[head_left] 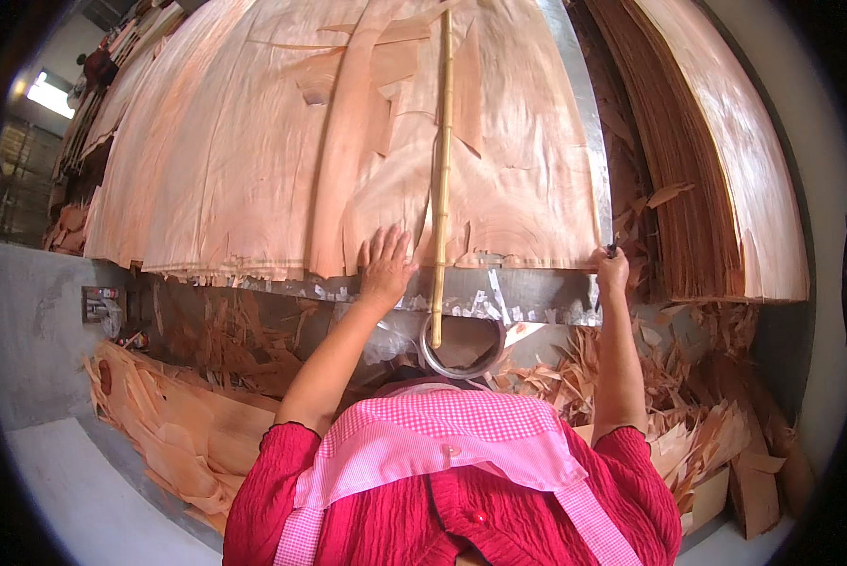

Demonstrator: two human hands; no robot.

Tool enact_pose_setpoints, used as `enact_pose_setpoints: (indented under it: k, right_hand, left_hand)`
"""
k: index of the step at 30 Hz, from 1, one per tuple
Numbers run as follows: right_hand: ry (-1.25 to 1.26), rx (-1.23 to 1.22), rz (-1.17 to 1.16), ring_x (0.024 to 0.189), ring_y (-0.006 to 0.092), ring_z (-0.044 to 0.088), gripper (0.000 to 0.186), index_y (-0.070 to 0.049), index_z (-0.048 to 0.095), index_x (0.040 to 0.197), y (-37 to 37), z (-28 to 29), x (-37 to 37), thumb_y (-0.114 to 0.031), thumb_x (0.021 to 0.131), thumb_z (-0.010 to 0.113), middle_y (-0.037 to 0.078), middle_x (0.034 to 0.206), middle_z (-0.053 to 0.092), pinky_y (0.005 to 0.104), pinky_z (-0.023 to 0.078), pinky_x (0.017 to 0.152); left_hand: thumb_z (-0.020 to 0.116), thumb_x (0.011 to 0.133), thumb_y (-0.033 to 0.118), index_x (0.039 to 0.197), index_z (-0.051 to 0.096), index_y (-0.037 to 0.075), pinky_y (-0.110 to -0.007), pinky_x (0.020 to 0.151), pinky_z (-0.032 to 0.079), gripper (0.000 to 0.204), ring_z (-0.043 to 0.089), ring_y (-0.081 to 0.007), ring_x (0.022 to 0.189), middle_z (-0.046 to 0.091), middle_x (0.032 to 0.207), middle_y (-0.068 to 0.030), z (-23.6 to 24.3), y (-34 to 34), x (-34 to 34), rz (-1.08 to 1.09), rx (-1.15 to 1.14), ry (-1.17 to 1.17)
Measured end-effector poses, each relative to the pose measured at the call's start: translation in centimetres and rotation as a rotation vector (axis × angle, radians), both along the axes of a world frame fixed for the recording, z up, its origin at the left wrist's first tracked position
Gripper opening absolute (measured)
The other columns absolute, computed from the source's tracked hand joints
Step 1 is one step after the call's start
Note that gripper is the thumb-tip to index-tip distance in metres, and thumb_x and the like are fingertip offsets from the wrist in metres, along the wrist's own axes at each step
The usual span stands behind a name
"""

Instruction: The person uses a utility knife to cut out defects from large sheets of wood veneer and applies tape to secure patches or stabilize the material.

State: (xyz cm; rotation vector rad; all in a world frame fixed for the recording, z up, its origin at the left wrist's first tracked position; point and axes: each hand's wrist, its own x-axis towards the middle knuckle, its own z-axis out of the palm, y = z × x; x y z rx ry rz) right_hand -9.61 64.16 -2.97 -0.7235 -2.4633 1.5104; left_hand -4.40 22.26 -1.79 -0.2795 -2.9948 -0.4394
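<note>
A wide, pale pinkish wood veneer sheet (216, 141) with torn strips on it lies over a bench with a metal edge (546, 302). My left hand (385, 269) rests at the sheet's near edge, fingers spread. A long bamboo stick (441, 189) lies lengthwise on the veneer just right of that hand, its near end over a round container (463, 371). My right hand (613, 275) is closed around a small dark tool (611, 251), probably a blade, at the sheet's near right corner; most of the tool is hidden.
A tall veneer stack (754, 208) stands at the right, and more sheets (117, 90) are piled at upper left. Veneer scraps (178, 415) cover the area below the bench on both sides. A grey concrete wall (41, 330) is at the left.
</note>
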Motion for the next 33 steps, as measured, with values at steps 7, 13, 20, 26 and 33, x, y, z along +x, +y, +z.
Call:
enact_pose_setpoints:
  k: [7,13,20,26,33]
  right_hand:
    - [-0.099,-0.106,-0.037,0.05,0.0096,0.048,0.008,0.001,0.054,0.076,-0.1,0.0,2.8,-0.007,0.079,0.052,0.003,0.059,0.052,0.0264,0.039,0.043]
    - [-0.094,0.705,0.022,0.066,0.0308,0.06,0.016,-0.006,0.059,0.091,-0.9,2.9,2.3,-0.019,0.081,0.058,0.013,0.071,0.062,0.0388,0.045,0.058]
    - [-0.287,0.299,0.474,0.071,0.0365,0.059,0.021,-0.006,0.06,0.089,-11.0,5.8,9.8,-0.025,0.08,0.061,0.021,0.075,0.06,0.0409,0.046,0.062]
    - [-0.215,0.305,0.272,0.061,0.0296,0.056,0.021,-0.002,0.061,0.081,-13.7,4.0,14.5,-0.022,0.077,0.066,0.017,0.071,0.061,0.0337,0.044,0.058]
    - [-0.299,-0.076,0.022,0.046,0.0132,0.054,0.037,-0.001,0.065,0.082,-15.6,-1.2,15.0,-0.037,0.076,0.066,0.008,0.062,0.061,0.0277,0.04,0.045]
  left_hand:
    - [0.057,0.079,0.028,0.116,0.051,0.009,-0.046,0.099,0.025,0.042,0.038,-0.0268,0.118,0.046,0.125,-0.0088,0.3,0.9,1.4,0.008,0.077,-0.034]
    - [0.06,0.074,0.013,0.099,0.061,0.007,-0.04,0.091,0.036,0.027,0.05,-0.0283,0.103,0.057,0.107,-0.0097,3.6,-1.3,0.3,0.16,0.226,0.214]
    - [0.063,0.073,0.021,0.134,0.028,0.01,-0.042,0.085,0.043,0.071,0.052,-0.0351,0.103,0.049,0.119,-0.0221,2.6,-9.7,-6.9,0.692,0.232,-0.079]
    - [0.052,0.078,0.013,0.122,0.046,0.009,-0.045,0.076,0.045,0.045,0.058,-0.0379,0.09,0.059,0.101,-0.0228,6.3,-20.7,-9.3,0.727,0.035,0.102]
    - [0.055,0.08,0.039,0.116,0.05,0.007,-0.044,0.061,0.048,0.049,0.06,-0.0335,0.068,0.061,0.074,-0.0205,0.3,-8.9,-8.1,0.199,0.293,-0.227]
